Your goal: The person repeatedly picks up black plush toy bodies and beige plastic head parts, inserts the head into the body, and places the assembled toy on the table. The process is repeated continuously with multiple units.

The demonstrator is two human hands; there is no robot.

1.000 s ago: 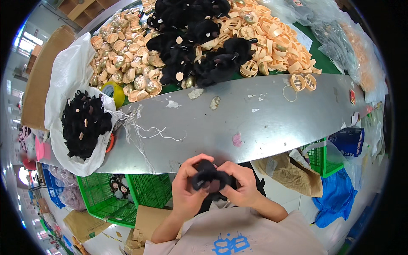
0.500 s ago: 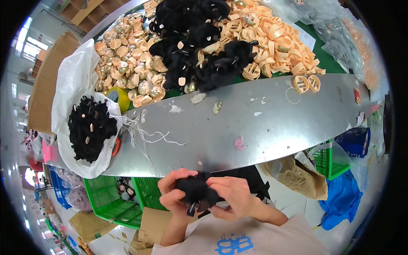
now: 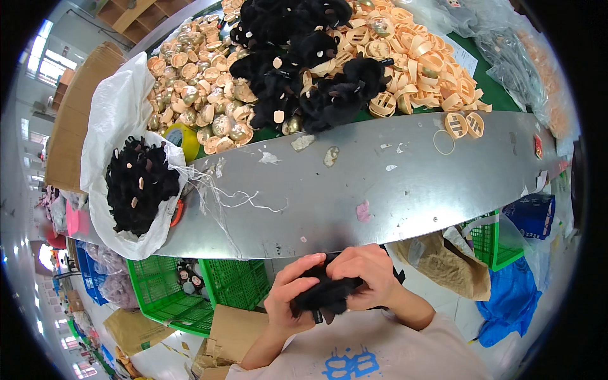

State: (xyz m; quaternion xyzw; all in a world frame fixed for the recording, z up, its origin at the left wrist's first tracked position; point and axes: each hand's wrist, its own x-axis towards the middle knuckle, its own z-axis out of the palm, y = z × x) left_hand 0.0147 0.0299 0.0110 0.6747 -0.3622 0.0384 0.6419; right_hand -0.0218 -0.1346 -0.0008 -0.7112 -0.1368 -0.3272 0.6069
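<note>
Just below the table's near edge, a soft black plush piece (image 3: 329, 294) is held between my two hands. My left hand (image 3: 291, 294) is closed round its left side, the fingers curled over the top. My right hand (image 3: 365, 273) pinches its upper right part, with fingertips bent into the fabric. A small dark label hangs from the underside of the piece. The fingers hide much of it, so I cannot tell its whole shape. Farther back on the table lies a heap of similar black plush pieces (image 3: 345, 95).
Beige and gold round plastic parts (image 3: 221, 125) and beige plastic bands (image 3: 430, 60) are piled at the back. At left, a white sack (image 3: 114, 95) holds small black plush parts, beside yellow tape (image 3: 183, 139) and white strings (image 3: 237, 201). Green crates (image 3: 171, 301) stand below the metal table (image 3: 304, 209).
Both hands have moved right and slightly up with the plush piece, closer to the table edge. My right fingers now press in at its top. The whole view has shifted slightly.
</note>
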